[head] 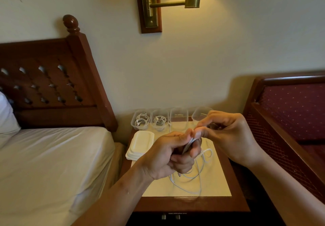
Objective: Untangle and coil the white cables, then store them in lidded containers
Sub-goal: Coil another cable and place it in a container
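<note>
Pinching the white cable (187, 145) above the nightstand (193, 205), the left hand (168, 157) clenches its gathered loops, the right hand (226, 134) nips the top strand, slack trailing toward the front edge, clear of lids (140, 145) and tubs (140, 120).

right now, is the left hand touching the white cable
Touching. The head view shows the left hand gripping a bundle of the white cable, with its fingers curled round the strands.
</note>
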